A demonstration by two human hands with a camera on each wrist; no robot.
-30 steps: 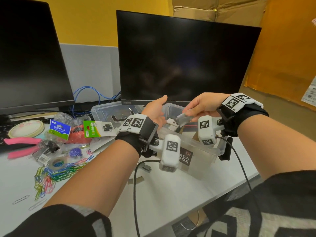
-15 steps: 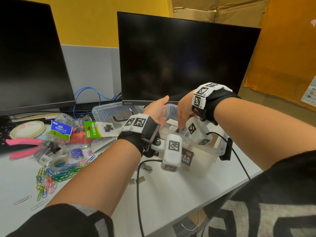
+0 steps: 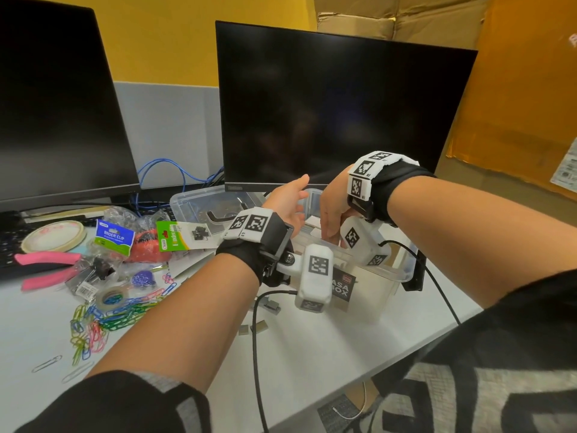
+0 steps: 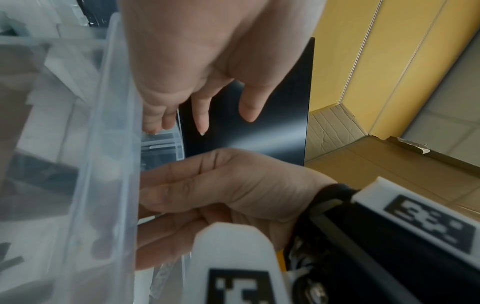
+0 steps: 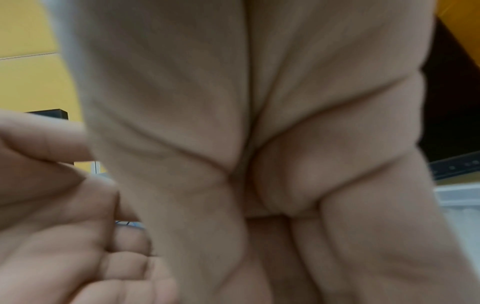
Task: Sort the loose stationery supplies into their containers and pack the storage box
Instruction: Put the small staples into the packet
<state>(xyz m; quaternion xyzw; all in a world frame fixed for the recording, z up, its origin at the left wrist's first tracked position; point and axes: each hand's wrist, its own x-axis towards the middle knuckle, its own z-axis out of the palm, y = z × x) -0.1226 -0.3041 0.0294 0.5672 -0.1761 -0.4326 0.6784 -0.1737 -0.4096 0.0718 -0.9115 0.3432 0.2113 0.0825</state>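
Both hands are at the clear storage box [image 3: 387,270]: the right hand [image 3: 332,214] reaches down inside it, fingers dipped below the rim, and whether they hold anything cannot be told. Just left of it the left hand [image 3: 288,204] hovers flat and empty. This looks like the packing step; next comes gathering the paper clips [image 3: 103,317] lying well left of both hands.

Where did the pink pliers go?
In the head view, the pink pliers lie at the desk's far left, just below the tape roll and left of the colourful paper clips.
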